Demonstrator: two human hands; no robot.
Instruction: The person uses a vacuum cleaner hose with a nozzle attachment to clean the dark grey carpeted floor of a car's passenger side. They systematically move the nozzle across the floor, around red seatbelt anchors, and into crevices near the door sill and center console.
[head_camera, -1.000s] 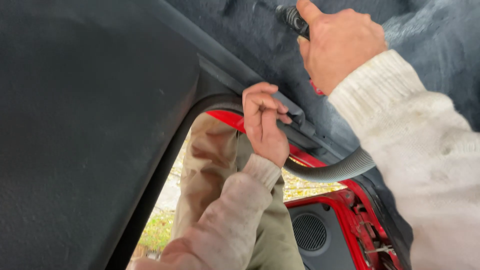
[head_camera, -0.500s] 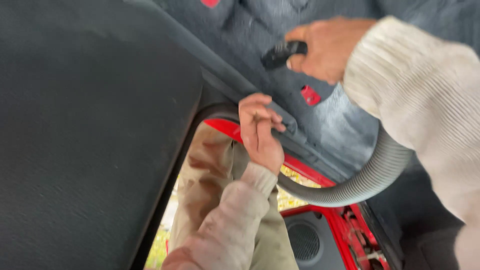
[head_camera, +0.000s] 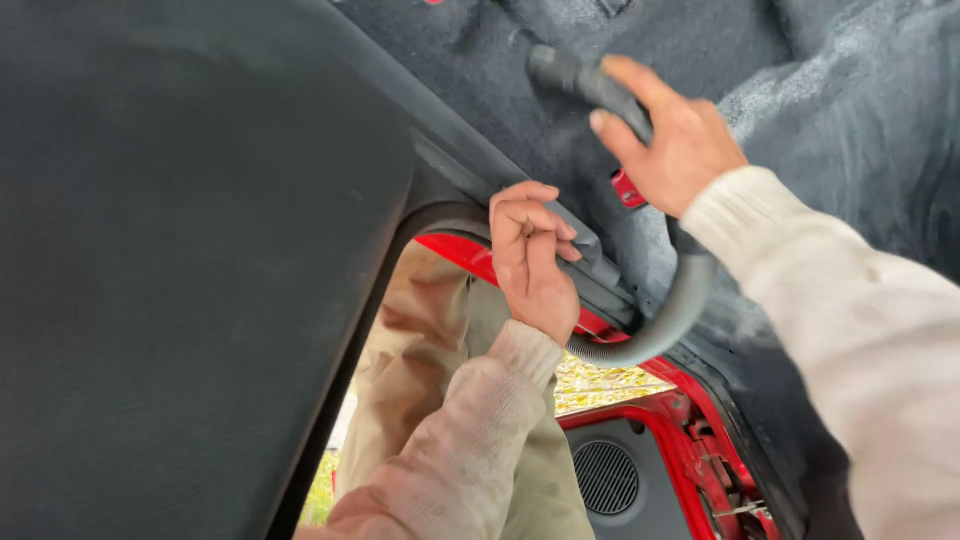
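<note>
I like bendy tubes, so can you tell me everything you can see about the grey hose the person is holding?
The grey hose is ribbed and looks like flexible plastic. It bends in a curve from below the left hand up toward the right hand. At its top is a dark, smooth nozzle, which the right hand grips and points at the fuzzy dark carpet of the car. The wrist hides where hose and nozzle join. The left hand grips the dark trim edge beside the hose.

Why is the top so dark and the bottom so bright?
In the head view, the dark carpet soaks up light, while daylight pours through the door opening; the right hand on the vacuum nozzle looks slightly smeared, the left hand sharper.
</note>
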